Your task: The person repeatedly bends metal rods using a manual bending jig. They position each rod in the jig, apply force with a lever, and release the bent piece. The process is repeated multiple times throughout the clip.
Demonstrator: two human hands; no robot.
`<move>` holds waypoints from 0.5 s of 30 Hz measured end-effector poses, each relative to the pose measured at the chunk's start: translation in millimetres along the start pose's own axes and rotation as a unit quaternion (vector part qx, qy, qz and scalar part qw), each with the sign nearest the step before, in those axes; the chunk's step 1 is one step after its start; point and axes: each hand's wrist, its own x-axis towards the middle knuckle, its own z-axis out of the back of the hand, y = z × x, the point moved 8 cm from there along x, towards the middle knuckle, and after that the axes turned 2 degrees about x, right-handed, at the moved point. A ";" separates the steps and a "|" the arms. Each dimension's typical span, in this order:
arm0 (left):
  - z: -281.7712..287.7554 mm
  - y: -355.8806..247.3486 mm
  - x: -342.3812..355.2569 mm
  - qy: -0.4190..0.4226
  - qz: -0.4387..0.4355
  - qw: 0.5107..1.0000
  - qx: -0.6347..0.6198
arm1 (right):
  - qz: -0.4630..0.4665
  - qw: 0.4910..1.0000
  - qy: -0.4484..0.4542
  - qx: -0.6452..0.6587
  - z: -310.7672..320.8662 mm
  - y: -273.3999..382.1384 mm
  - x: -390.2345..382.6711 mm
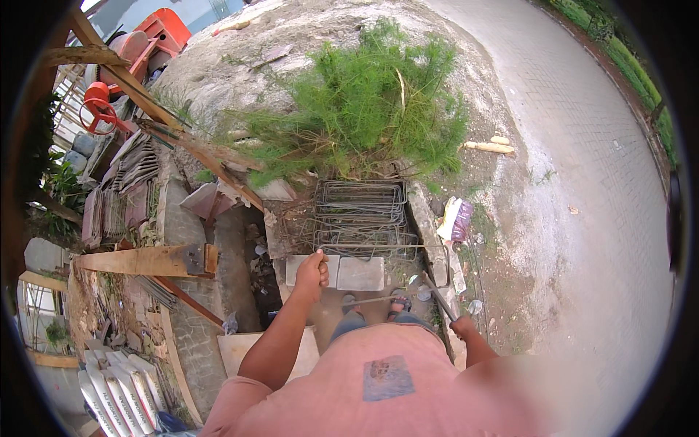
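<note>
A thin, brownish-grey metal rod [386, 246], bent at its right end, stretches across the space in front of the person, above two pale grey rectangular concrete blocks [360, 274]. Its long stretch looks straight and slender; at the right it turns a rounded corner and runs down toward the person. A second thin length of similar metal [368, 300] lies nearer the body, above the feet; whether it belongs to the same piece cannot be told.

The left hand [312, 277] has its fingers curled in a fist at the rod's left end, gripping it. The right hand [461, 328] has its fingers wrapped around the near end of a straight, dark metal bar [441, 300], which slants up and left, its far end close to the rod's bent part; whether they touch is unclear.

Just beyond the blocks lies a stack of dark grey, rectangular bent-wire frames [362, 213] with rounded corners, layered loosely over one another. A feathery green bush [371, 102] spreads behind the stack.
</note>
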 end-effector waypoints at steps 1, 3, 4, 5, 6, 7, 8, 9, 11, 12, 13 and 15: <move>2.0 13.6 11.0 -0.011 0.021 1.000 -0.007 | -0.048 0.999 0.003 0.000 4.9 -21.0 -14.1; -11.1 27.6 19.8 0.022 0.035 0.999 -0.005 | -0.093 0.995 -0.023 0.041 2.1 -80.7 -21.5; -16.3 35.0 21.8 0.035 0.041 0.999 -0.006 | -0.121 0.992 -0.019 0.042 -2.1 -109.5 -21.0; -23.1 37.1 21.7 0.045 0.028 0.998 0.022 | -0.147 0.988 -0.013 0.042 -6.7 -136.2 -21.4; -33.9 38.6 22.0 0.055 0.013 0.997 0.050 | -0.151 0.988 -0.012 0.036 -9.2 -157.8 -25.8; -45.0 40.6 22.1 0.065 -0.002 0.995 0.079 | -0.154 0.988 -0.011 0.031 -11.2 -175.4 -30.9; -56.7 49.4 24.2 0.082 0.003 0.991 0.106 | -0.157 0.987 -0.010 0.029 -12.9 -183.6 -34.9; -64.1 60.2 27.2 0.092 0.006 0.987 0.131 | -0.167 0.986 0.018 0.001 -13.7 -183.1 -35.9; -77.8 80.0 30.8 0.096 0.012 0.980 0.176 | -0.191 0.978 0.072 -0.049 -16.3 -188.6 -44.5; -82.8 88.1 30.6 0.087 0.014 0.977 0.196 | -0.198 0.978 0.055 0.014 -16.1 -187.0 -47.4; -84.2 93.4 31.9 0.078 0.016 0.973 0.215 | -0.205 0.975 0.038 0.078 -16.3 -184.6 -49.6; -83.0 84.1 45.1 0.048 -0.037 0.966 0.253 | -0.199 0.969 0.018 0.146 -14.2 -163.3 -57.8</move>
